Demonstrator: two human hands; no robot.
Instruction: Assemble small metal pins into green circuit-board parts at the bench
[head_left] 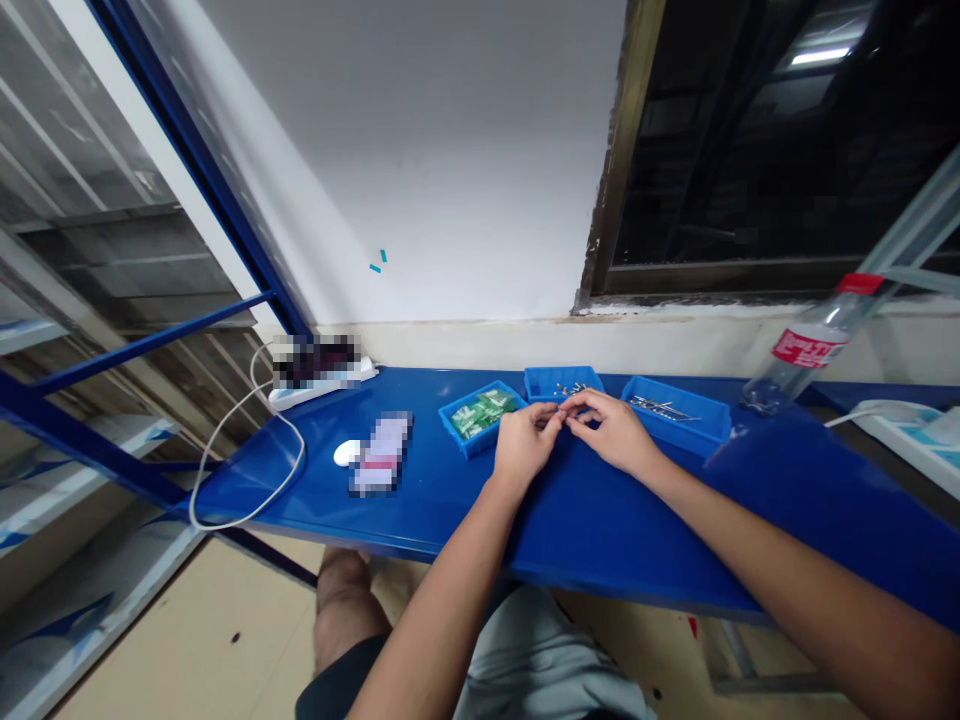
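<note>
Two hands, the left hand (521,440) and the right hand (606,430), are pinching narrowly, close together, above the worktop (600,530); whether they are gripping something small, I cannot tell. Just beyond, green packets (484,412) are lying in the left tray (454,432), metal pieces (574,389) in the far middle tray (551,376), metal rods (660,408) in the right tray (709,422). All three are holding stock; how much is finished isn't showing.

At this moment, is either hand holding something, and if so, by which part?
It cannot be told. The left hand and right hand have their fingertips close together, but anything pinched there is too small to make out.
</note>
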